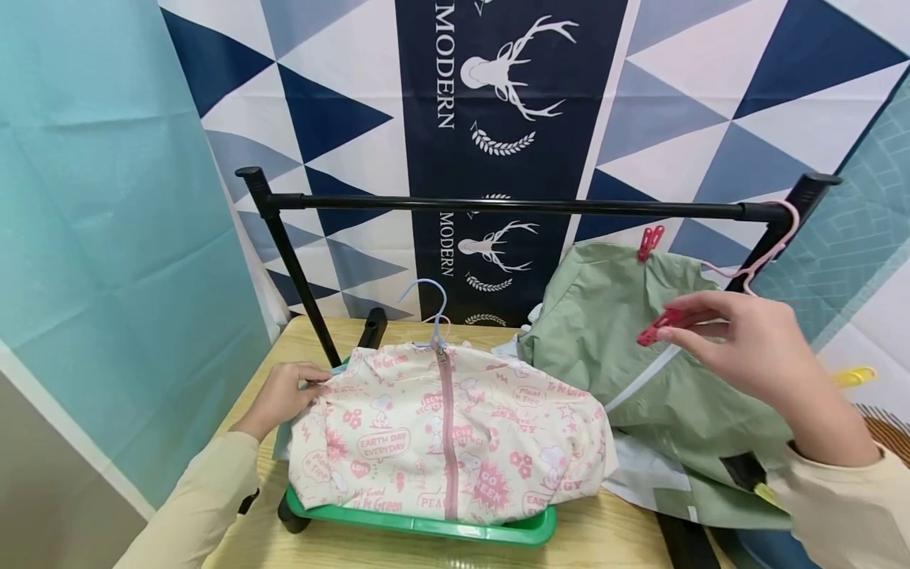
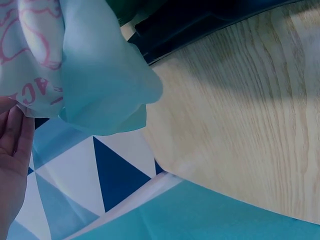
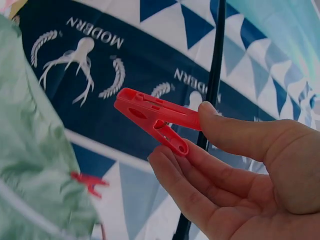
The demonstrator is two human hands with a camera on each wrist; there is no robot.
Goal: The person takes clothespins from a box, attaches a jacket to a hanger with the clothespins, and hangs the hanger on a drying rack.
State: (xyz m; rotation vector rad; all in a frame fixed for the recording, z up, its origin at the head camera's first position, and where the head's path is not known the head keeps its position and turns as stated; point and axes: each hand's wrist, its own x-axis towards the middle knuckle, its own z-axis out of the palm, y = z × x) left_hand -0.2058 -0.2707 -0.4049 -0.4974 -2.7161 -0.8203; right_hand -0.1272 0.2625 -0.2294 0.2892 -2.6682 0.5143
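Observation:
A cream zip-up jacket (image 1: 398,442) with pink prints hangs from a blue hanger (image 1: 439,312) and lies over a green basket (image 1: 426,523). At the jacket's left shoulder, my left hand (image 1: 293,395) pinches the fabric; the left wrist view shows the fingers (image 2: 15,132) at the printed cloth, beside pale blue fabric (image 2: 102,70). My right hand (image 1: 742,336) holds a red clothespin (image 3: 150,117) by its handles between thumb and fingers, in the air before a green garment (image 1: 626,316). Another red clothespin (image 1: 650,242) is clipped on that garment's top edge.
A black rack bar (image 1: 512,206) spans above the jacket, between two posts. From its right end hangs a pink hanger (image 1: 771,253) bearing the green garment. Yellow clip (image 1: 855,376) and brown bristly object (image 1: 885,431) sit at far right. All stands on a wooden table (image 1: 590,529).

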